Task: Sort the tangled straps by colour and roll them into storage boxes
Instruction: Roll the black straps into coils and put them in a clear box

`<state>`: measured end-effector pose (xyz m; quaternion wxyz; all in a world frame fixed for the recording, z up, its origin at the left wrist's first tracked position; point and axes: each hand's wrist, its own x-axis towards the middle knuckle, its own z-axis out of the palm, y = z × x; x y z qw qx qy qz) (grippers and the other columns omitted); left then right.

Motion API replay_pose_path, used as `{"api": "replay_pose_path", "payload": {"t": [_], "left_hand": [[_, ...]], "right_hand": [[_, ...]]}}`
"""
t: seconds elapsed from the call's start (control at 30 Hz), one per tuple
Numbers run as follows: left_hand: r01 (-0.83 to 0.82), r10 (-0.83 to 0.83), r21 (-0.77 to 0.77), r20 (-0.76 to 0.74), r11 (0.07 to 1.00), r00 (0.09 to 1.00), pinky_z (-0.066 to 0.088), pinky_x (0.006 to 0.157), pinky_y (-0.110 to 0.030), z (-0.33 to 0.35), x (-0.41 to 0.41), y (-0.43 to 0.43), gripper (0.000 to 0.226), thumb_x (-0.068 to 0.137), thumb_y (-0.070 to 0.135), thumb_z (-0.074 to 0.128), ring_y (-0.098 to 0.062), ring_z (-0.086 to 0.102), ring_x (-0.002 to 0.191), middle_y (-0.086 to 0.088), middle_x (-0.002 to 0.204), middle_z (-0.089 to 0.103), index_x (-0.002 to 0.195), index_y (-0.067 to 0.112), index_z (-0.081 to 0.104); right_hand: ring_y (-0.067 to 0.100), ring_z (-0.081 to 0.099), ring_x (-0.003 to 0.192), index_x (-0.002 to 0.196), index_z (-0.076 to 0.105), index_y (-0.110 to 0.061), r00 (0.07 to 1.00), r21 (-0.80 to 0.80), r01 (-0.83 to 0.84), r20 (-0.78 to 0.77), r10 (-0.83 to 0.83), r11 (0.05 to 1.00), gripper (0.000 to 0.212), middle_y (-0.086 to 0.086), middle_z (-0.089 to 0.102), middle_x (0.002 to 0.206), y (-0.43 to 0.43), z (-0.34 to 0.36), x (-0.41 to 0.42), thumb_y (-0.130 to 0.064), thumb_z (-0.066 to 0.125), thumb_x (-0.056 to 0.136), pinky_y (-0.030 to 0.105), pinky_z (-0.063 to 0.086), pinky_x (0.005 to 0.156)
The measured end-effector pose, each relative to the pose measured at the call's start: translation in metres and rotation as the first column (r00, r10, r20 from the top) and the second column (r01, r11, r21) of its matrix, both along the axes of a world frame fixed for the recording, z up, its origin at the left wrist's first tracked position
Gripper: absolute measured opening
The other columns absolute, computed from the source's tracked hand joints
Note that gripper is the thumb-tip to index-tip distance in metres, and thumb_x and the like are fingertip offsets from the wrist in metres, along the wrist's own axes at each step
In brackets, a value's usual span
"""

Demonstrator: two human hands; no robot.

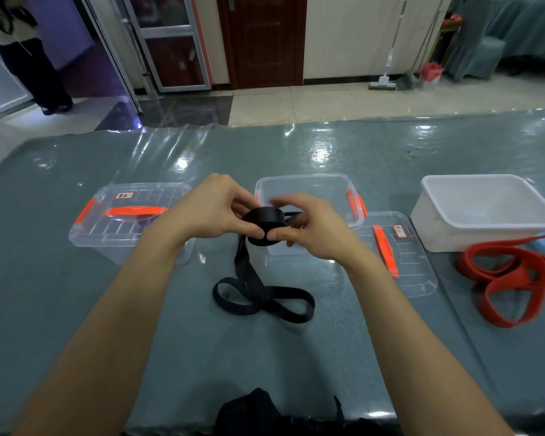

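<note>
straps: 1 black strap (263,220), 1 red strap (510,278) heaped far right | boxes: 2 clear, closed box (107,221) left, open box (312,187) centre; 1 loose lid (403,262); 1 white tub (485,215) | left hand (214,206) and right hand (309,228) pinch the black strap's rolled coil above the table (139,309), tail looped on it | hands partly hide the open box

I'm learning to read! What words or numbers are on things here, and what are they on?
Left label, on the closed clear box: handwritten, too blurred to read.
Right label, on the loose lid: handwritten, too blurred to read.
No other writing shows.
</note>
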<state>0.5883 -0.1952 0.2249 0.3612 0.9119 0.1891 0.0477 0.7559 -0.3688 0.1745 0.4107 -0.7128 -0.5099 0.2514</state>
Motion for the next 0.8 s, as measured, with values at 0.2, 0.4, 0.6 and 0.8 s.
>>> {"api": "replay_pose_path", "payload": {"t": [0.2,0.4,0.6,0.8], "left_hand": [[-0.012,0.044,-0.181,0.177,0.983,0.983,0.064,0.094,-0.028,-0.008,-0.008,0.009,0.046,0.070,0.020,0.102,-0.011,0.082,0.097,0.007,0.099,0.085,0.112,0.027,0.085],[-0.024,0.190,-0.404,0.378,0.914,0.906,0.063,0.099,-0.033,-0.028,-0.012,0.007,0.050,0.067,0.018,0.103,-0.025,0.081,0.107,-0.006,0.109,0.084,0.114,0.022,0.085],[-0.010,0.249,-0.456,0.466,0.890,0.849,0.063,0.095,-0.029,-0.022,-0.011,0.006,0.050,0.067,0.043,0.101,-0.026,0.081,0.108,-0.005,0.111,0.084,0.113,0.029,0.085],[-0.020,0.179,-0.373,0.396,0.928,0.901,0.063,0.097,-0.030,-0.018,-0.018,0.013,0.050,0.063,0.035,0.102,-0.023,0.082,0.105,-0.002,0.107,0.085,0.111,0.035,0.085]], "right_hand": [[0.026,0.076,0.069,0.118,0.075,-0.027,0.989,0.134,0.058,-0.140,-0.039,0.989,0.033,0.009,0.079,0.078,0.001,-0.006,-0.001,-0.025,0.089,0.089,0.054,0.064,0.078],[0.027,0.073,0.067,0.122,0.078,-0.017,0.919,0.255,0.110,-0.395,-0.001,0.961,0.033,0.018,0.078,0.077,0.003,-0.002,0.003,-0.019,0.087,0.091,0.034,0.061,0.078],[0.025,0.072,0.070,0.128,0.077,-0.014,0.862,0.292,0.106,-0.503,0.059,0.951,0.035,0.029,0.077,0.094,0.009,0.001,0.000,-0.017,0.083,0.094,0.037,0.061,0.081],[0.029,0.073,0.070,0.130,0.074,-0.012,0.902,0.260,0.092,-0.430,0.030,0.961,0.041,0.025,0.078,0.086,0.013,0.001,0.003,-0.015,0.086,0.092,0.044,0.064,0.084]]}}
